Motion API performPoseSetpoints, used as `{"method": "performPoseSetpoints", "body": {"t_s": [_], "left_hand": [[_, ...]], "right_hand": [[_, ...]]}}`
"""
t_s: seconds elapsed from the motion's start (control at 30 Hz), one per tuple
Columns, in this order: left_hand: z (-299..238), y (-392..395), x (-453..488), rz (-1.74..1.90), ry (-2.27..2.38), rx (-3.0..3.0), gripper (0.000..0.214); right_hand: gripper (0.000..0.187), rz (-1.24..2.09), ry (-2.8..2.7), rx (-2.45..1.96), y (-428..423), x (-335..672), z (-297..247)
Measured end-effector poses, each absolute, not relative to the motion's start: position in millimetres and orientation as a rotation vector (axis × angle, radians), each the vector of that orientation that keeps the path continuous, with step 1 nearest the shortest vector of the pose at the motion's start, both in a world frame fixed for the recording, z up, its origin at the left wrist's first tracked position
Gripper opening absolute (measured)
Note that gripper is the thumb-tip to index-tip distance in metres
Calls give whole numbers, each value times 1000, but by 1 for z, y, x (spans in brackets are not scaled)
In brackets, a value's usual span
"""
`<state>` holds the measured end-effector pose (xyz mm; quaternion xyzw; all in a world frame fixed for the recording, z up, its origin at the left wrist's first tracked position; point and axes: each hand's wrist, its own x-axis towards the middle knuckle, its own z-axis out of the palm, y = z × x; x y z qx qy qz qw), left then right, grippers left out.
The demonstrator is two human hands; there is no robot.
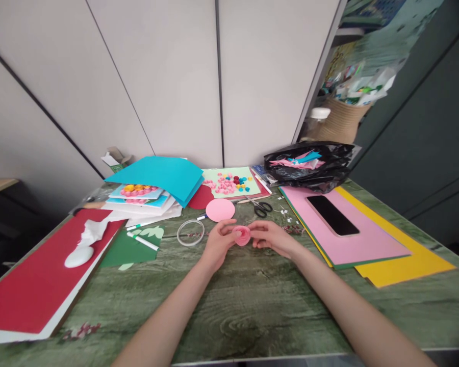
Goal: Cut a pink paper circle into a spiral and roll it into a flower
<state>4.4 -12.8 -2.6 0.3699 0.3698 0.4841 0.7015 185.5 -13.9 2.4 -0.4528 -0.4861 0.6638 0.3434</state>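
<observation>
A small rolled pink paper rose (241,235) is held between both my hands over the green wood-grain table (237,300). My left hand (219,240) pinches its left side with closed fingers. My right hand (272,238) grips its right side, fingers curled on it. Just beyond lie a pink paper circle (220,209), a clear tape ring (190,232) and black-handled scissors (260,206).
Red card (34,285) with a white glue bottle (79,256) lies at the left, green paper with pens (141,240) beside it. Blue sheets (158,176) and a card of small paper flowers (229,182) sit behind. A phone (332,214) rests on pink and yellow sheets (405,260) at the right; a black bag (309,165) holds scraps.
</observation>
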Motion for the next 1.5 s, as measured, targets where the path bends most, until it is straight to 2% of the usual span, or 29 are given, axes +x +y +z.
{"method": "performPoseSetpoints", "body": {"t_s": [0.13, 0.57, 0.8, 1.17, 1.37, 1.5], "left_hand": [[-3, -13, 5, 1076, 846, 833, 47], [-11, -13, 6, 1097, 940, 1046, 45], [-7, -15, 5, 1001, 894, 910, 50], [0, -16, 3, 1016, 878, 800, 46], [-3, -15, 3, 1034, 891, 858, 47], [-6, -15, 4, 1010, 890, 913, 47]], "right_hand": [[29, 1640, -1337, -1184, -12, 186, 4], [20, 1051, -1717, -1323, -15, 182, 7], [25, 1271, -1650, -1193, -12, 182, 5], [33, 1465, -1469, -1213, -18, 174, 8], [32, 1486, -1410, -1209, -17, 175, 9], [28, 1388, -1455, -1234, -14, 176, 6]]}}
